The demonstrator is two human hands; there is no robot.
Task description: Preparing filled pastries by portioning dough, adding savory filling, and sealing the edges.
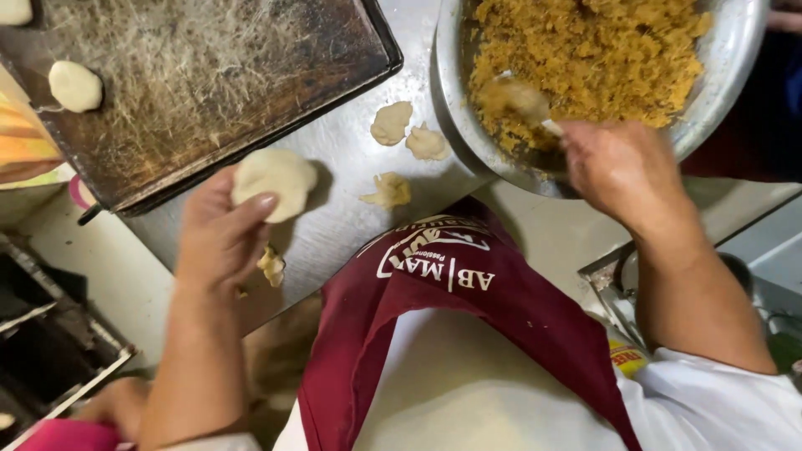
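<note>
My left hand (219,235) cups a flattened dough disc (274,179), thumb across its edge, above the steel table (342,213). My right hand (622,167) is closed on a spoon (522,104) loaded with crumbly orange filling (601,50) in the metal bowl (727,67). Step judged: filling; next, a level scoop carried to the disc's centre. Dough scraps (391,124) lie between; a dark baking tray (209,83) holds shaped pieces (75,85).
</note>
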